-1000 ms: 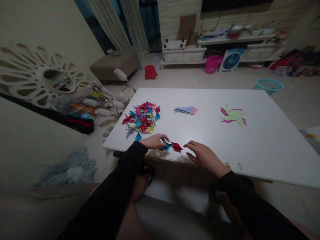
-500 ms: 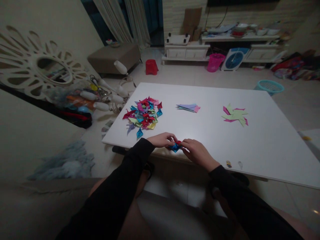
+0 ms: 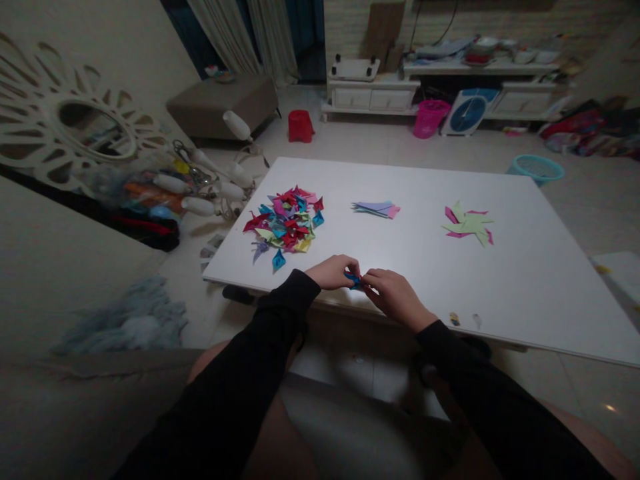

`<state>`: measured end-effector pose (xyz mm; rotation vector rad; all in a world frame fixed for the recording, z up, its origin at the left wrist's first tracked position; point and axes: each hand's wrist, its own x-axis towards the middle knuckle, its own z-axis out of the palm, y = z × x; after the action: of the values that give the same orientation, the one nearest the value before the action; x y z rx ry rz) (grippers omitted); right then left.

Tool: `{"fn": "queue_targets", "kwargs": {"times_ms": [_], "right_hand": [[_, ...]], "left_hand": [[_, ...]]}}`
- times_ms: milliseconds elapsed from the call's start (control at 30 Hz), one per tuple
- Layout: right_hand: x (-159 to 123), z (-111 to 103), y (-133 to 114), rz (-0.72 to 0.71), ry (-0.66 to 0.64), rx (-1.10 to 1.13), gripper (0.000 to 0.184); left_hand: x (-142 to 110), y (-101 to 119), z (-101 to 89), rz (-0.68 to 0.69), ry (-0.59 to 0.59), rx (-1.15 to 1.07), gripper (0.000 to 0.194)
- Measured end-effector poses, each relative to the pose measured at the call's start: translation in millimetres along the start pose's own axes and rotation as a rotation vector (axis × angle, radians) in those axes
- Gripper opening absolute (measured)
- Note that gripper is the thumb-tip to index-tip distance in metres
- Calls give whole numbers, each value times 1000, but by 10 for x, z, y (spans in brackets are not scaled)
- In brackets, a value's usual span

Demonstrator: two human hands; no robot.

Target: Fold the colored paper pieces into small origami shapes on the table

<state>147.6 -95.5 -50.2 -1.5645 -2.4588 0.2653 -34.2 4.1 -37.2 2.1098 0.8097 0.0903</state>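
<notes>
Near the front edge of the white table (image 3: 525, 280), my two hands meet fingertip to fingertip. My left hand (image 3: 334, 272) is closed in a pinch on a small blue origami piece (image 3: 354, 281). Fingers of my right hand (image 3: 393, 291) are closed at its right end, where a sliver of a red origami piece (image 3: 361, 279) shows; most of the red one is hidden. To the left lies a heap of colourful origami cranes (image 3: 287, 223), with a single blue folded piece (image 3: 279, 259) just in front of it.
Behind my hands lies a fanned stack of pastel folded paper (image 3: 376, 209). Farther right is a green and pink paper pinwheel (image 3: 469, 223). Two small flat items, one a yellowish sticker (image 3: 454, 319), lie by the front edge. A white lamp (image 3: 200, 205) stands off the table's left side.
The blue and red pieces, earlier side by side on the table, are now brought together between my fingers. My right hand has moved left and closed; my left hand has shifted right.
</notes>
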Motion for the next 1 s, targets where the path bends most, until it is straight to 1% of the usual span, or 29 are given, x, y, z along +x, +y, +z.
{"fn": "queue_targets", "kwargs": {"times_ms": [67,133,300,467,533,600,667,700,733,800,867,933,1000], "right_hand": [[0,-18,-3,7,-2,6,14],[-3,-45,-6,15,-1,12,14],[-23,-102,5,57,10,10,14],[-46,-96,32,118,21,13,15],[-48,-84,48,160,26,-4,14],[-46,-67,76,217,25,-32,14],[-44,-44,116,288,22,-47,15],[-44,-30,141,324,21,-48,15],[-44,-15,166,358,16,-43,16],[-46,15,218,416,1,-25,16],[-50,46,262,455,-13,-5,17],[-54,80,293,476,-22,5,19],[-59,117,310,485,-28,2,20]], "left_hand": [[29,39,12,26,42,60,16],[54,51,16,41,62,70,13],[78,13,12,44,85,1,11],[75,0,6,61,88,-40,6],[68,-20,-40,40,110,-57,11],[43,-76,-127,-31,173,-10,18],[-9,-177,-239,-164,236,134,23],[-46,-244,-296,-249,248,226,25],[-89,-318,-348,-344,244,313,27],[-188,-481,-429,-513,196,441,34],[-288,-637,-478,-646,150,501,42],[-366,-761,-503,-742,105,509,48],[-403,-839,-513,-791,58,496,54]]}}
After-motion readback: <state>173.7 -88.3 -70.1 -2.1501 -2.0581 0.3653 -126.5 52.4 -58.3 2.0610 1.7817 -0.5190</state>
